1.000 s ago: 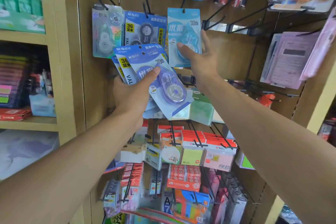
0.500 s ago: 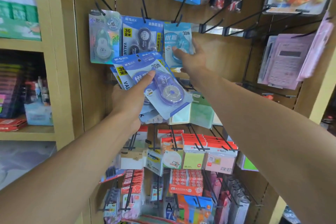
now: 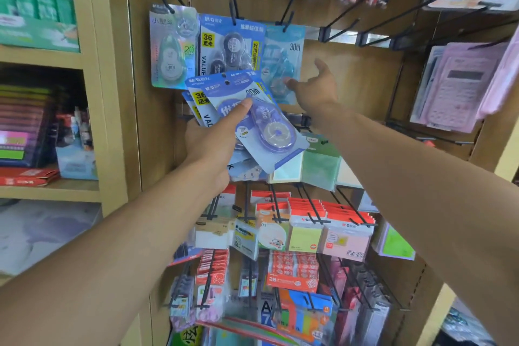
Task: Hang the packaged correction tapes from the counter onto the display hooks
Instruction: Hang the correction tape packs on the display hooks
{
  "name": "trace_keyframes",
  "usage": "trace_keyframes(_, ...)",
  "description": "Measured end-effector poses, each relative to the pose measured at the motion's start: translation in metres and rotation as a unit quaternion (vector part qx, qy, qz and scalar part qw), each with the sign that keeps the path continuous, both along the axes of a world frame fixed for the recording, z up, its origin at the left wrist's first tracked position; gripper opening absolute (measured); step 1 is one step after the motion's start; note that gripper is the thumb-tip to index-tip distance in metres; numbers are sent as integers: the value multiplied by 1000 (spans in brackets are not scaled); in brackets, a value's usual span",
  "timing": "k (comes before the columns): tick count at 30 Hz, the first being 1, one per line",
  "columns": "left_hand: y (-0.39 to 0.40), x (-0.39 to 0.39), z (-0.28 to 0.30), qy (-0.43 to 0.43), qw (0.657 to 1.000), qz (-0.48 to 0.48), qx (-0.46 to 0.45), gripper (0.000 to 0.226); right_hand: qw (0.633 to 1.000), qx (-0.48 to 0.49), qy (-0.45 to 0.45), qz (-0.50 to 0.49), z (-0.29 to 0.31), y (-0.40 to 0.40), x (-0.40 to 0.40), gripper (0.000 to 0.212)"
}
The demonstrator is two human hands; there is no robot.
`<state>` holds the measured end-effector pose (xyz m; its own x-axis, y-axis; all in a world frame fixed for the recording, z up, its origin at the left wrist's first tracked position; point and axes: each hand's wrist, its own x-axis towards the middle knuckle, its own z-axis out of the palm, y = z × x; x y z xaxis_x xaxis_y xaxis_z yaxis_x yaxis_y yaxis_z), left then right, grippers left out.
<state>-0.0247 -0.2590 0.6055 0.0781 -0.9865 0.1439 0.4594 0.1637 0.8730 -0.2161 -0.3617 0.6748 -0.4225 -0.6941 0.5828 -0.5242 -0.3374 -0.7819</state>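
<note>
My left hand (image 3: 209, 146) pinches a fan of tape packs (image 3: 252, 121) in front of the wooden board's (image 3: 351, 87) middle, my right hand (image 3: 314, 90) is spread by the hung pale blue pack (image 3: 283, 48), and a bump could knock it off its hook (image 3: 289, 12)

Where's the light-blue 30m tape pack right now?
The light-blue 30m pack hangs on a hook at upper centre of the head view, right of the dark-blue 36 pack, with the right hand at its lower edge.
</note>
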Motion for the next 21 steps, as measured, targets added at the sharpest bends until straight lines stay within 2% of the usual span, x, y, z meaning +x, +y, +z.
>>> trace_keyframes(1, 2, -1, -1, -2, 1000, 3, 0, 53, 1000, 1, 2, 3, 1, 9, -1, 78)
trace_keyframes(4, 11, -4, -4, 8, 1000, 2, 3, 46, 998, -14, 32, 51, 0, 44, 2, 29)
trace_keyframes(5, 13, -6, -6, 10, 1000, 6, 0, 46, 995, -20, 55, 84, -3, 60, 5, 22)
trace_keyframes(7, 16, -10, -10, 17, 999, 25, -12, 48, 983, -13, 109, 145, -12, 94, 9, 28)
trace_keyframes(11, 18, -23, -17, 39, 997, 54, -30, 60, 952, 65, 168, 247, -40, 142, 10, 64)
trace_keyframes(12, 21, -27, -17, 45, 997, 62, -28, 66, 946, 67, 189, 254, -46, 146, 8, 67)
trace_keyframes(14, 24, -34, -18, 51, 996, 75, -23, 75, 944, 49, 216, 244, -54, 150, 4, 64)
trace_keyframes(16, 29, -41, -19, 52, 995, 85, -27, 69, 951, 30, 211, 226, -57, 155, -2, 62)
trace_keyframes(19, 33, -47, -19, 40, 995, 88, -30, 70, 961, 26, 160, 225, -57, 158, -12, 41)
trace_keyframes(21, 34, -49, -18, 34, 996, 78, -28, 77, 967, 19, 132, 217, -56, 156, -21, 45)
